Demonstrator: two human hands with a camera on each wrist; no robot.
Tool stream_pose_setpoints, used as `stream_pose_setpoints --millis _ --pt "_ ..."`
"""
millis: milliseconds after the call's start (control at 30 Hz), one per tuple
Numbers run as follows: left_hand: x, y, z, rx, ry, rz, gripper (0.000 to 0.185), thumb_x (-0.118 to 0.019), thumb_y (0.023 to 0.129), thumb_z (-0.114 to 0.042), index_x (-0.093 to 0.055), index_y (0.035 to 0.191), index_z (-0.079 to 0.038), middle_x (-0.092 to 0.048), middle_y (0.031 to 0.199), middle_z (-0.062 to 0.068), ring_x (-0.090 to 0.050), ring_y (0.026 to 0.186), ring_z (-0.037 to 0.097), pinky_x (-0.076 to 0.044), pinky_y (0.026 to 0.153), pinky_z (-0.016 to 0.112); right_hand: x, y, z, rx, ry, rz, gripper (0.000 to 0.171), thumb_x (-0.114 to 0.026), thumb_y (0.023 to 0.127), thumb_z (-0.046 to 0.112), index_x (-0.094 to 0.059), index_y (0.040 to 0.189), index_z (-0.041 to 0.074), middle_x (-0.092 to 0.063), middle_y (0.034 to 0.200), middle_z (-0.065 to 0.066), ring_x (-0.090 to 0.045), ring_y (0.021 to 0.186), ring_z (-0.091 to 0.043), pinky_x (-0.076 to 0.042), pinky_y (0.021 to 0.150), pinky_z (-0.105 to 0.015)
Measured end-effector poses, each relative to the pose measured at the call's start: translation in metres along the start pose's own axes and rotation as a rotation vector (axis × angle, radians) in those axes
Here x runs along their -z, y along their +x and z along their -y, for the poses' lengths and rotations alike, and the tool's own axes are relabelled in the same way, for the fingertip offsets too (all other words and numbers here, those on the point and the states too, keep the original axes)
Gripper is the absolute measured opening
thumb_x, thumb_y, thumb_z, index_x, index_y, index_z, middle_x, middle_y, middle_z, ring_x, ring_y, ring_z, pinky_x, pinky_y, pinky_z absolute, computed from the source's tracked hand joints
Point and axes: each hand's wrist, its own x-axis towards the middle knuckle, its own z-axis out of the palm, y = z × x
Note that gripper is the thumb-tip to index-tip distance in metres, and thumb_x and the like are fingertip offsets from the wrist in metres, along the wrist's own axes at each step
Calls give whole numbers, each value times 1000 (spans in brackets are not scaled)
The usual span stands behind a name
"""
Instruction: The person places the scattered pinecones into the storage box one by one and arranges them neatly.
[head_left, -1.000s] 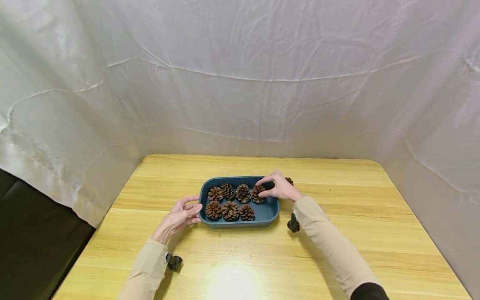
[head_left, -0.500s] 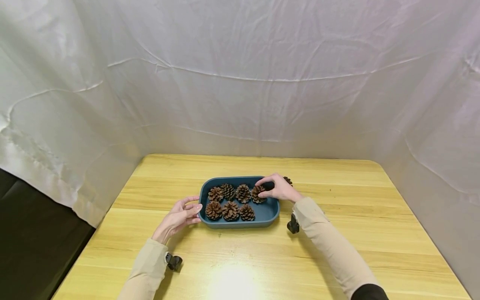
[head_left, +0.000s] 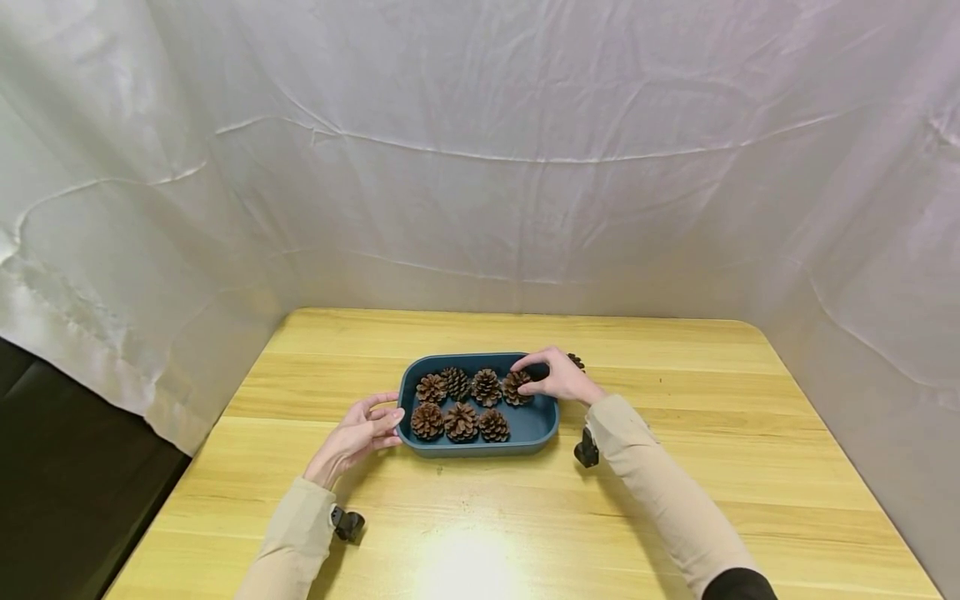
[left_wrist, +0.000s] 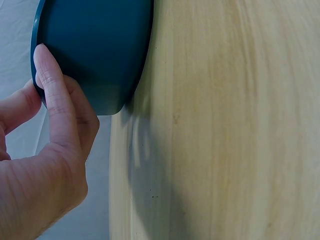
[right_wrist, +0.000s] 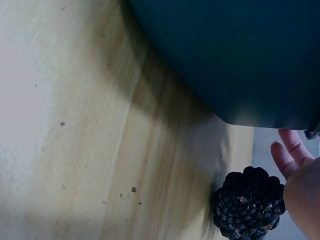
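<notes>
My left hand (head_left: 358, 435) rests with straight fingers against the left end wall of the blue tray (head_left: 540, 423) on the wooden surface (head_left: 675, 367). My right hand (head_left: 555, 375) pinches the rightmost back-row pine cone (head_left: 514, 388) inside the tray, its grip clamped on the cone. A loose pine cone (right_wrist: 248, 202) beyond the tray is mostly hidden behind that hand from the head view.

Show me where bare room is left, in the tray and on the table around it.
In the blue tray, only the near right corner is bare; seven pine cones crowd the rest. The table is bare before the tray between both sleeves, and behind it. The right hand and a loose cone crowd the far right corner; the left hand touches the left wall.
</notes>
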Motion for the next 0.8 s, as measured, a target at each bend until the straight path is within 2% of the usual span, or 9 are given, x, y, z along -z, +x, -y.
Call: stream_pose_setpoints --millis 367,600,800 --pt "1 1 0 16 -17 -1 59 -52 103 -5 -19 151 9 -60 100 -3 -62 74 8 -60 72 19 0 0 1 77 -26 -12 35 -82 84 13 -73 117 3 -72 121 -17 -66 115 -37 -54 101 -55" --pt "1 -1 -1 15 -13 -2 58 -51 104 -5 -19 151 8 -59 99 -2 -61 73 8 -61 72 21 0 0 2 82 -6 -10 37 -82 84 11 -72 119 2 -72 123 -17 -65 117 -37 -53 103 -56" --pt "1 0 0 13 -18 2 58 -51 104 -5 -19 151 9 -59 99 -2 -62 73 7 -61 72 20 1 0 3 46 41 -13 39 -81 84 11 -71 121 4 -70 127 -15 -60 123 -37 -42 112 -65"
